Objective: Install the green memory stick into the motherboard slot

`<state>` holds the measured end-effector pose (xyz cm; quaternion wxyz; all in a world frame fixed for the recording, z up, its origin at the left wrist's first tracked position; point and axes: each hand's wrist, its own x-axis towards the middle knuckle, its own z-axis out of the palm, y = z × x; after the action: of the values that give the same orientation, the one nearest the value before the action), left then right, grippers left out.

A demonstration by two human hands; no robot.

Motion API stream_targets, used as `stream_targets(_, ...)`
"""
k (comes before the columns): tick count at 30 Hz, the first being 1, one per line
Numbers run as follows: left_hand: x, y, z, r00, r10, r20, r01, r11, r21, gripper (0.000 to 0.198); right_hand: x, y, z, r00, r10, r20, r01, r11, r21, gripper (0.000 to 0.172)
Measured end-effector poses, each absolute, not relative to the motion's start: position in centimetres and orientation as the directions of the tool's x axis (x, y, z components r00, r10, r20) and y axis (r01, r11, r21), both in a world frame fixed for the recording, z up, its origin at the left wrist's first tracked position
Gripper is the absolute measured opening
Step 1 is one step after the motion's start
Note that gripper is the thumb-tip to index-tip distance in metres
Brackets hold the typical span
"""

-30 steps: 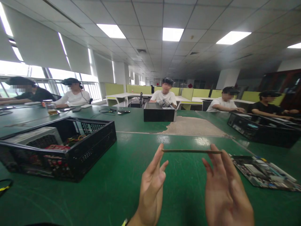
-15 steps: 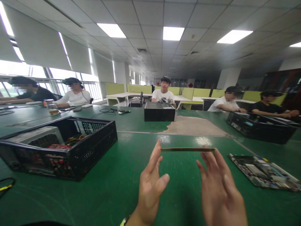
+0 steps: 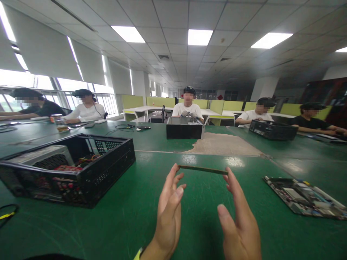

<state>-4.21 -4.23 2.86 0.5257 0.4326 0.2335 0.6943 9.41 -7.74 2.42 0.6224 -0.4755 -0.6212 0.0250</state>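
Note:
A thin brownish-green strip [image 3: 203, 169], seen edge-on and perhaps a RAM stick, spans the gap between my hands above the green table. My left hand [image 3: 169, 213] supports its left end at the tip of the index finger. At the other end, fingertips of my right hand [image 3: 241, 216] press against the strip, which tilts slightly down to the right. Both thumbs stand apart from it. To the right lies a motherboard [image 3: 303, 198], flat on the tabletop. An open black computer case [image 3: 108, 177] stands at the left, with a power supply [image 3: 46, 159] inside.
Across the table a person [image 3: 187, 108] works at another computer case [image 3: 184, 131]. A further case [image 3: 273, 130] sits before a person at the far right. A bare patch [image 3: 227, 144] shows in the table covering. Cables [image 3: 124, 127] lie at the back, and a yellow-marked cable [image 3: 8, 216] at the left edge.
The strip has shifted left and gone from nearly level to tilted. My right hand has moved left and turned, showing its thumb. At the far right, a person's case has moved farther back and left.

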Motion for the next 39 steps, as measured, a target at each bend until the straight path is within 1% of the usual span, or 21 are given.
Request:
stream_targets(5,-4.4,-4.7,2.9,-0.110,0.862,0.494,-0.335,-0.500,0.799,0.051,10.2,-7.1,2.0,0.286,0.690,0.665,0.470,0.504,-0.725,0.060)
stream_targets(9,-4.4,-4.9,2.8,-0.131,0.777,0.616,-0.201,-0.629,0.751,0.050,10.5,-6.9,2.3,0.341,0.725,0.599,0.418,0.454,-0.787,0.059)
stream_targets(11,-4.4,-5.0,2.9,-0.140,0.753,0.643,-0.139,-0.658,0.740,0.051,10.5,-6.9,2.6,0.348,0.751,0.561,0.339,0.456,-0.822,0.055)
stream_targets(13,-4.4,-5.1,2.9,-0.136,0.761,0.634,-0.104,-0.647,0.755,0.052,10.3,-7.0,2.8,0.346,0.766,0.541,0.243,0.484,-0.841,0.051)
stream_targets(16,-4.4,-5.2,3.0,-0.115,0.792,0.600,-0.117,-0.611,0.783,0.054,10.0,-7.3,3.0,0.324,0.735,0.596,0.183,0.569,-0.802,0.051)
stream_targets(20,-4.3,-5.1,3.2,-0.097,0.806,0.584,-0.168,-0.592,0.789,0.056,9.7,-7.7,3.0,0.277,0.663,0.696,0.230,0.657,-0.718,0.059)
stream_targets(23,-4.2,-5.3,3.3,-0.102,0.816,0.569,-0.214,-0.576,0.789,0.054,9.6,-7.7,3.1,0.268,0.626,0.732,0.235,0.695,-0.680,0.062)
stream_targets(26,-4.1,-5.6,3.5,-0.142,0.820,0.554,-0.241,-0.572,0.784,0.052,9.7,-7.7,3.1,0.263,0.636,0.725,0.216,0.694,-0.687,0.062)
stream_targets(28,-4.0,-5.6,3.5,-0.164,0.804,0.572,-0.242,-0.595,0.767,0.052,9.9,-7.6,3.0,0.261,0.650,0.714,0.202,0.686,-0.699,0.063)
stream_targets(34,-3.6,-6.1,3.6,-0.232,0.759,0.608,-0.202,-0.649,0.733,0.050,10.0,-7.4,2.7,0.253,0.690,0.678,0.118,0.674,-0.729,0.062)
stream_targets(37,-3.6,-6.0,3.2,-0.229,0.709,0.667,-0.162,-0.703,0.692,0.050,9.9,-7.5,2.9,0.279,0.689,0.669,0.082,0.677,-0.731,0.062)
stream_targets(39,-3.7,-5.8,2.9,-0.206,0.692,0.692,-0.141,-0.721,0.678,0.053,9.7,-7.6,3.1,0.296,0.665,0.685,0.089,0.695,-0.713,0.064)
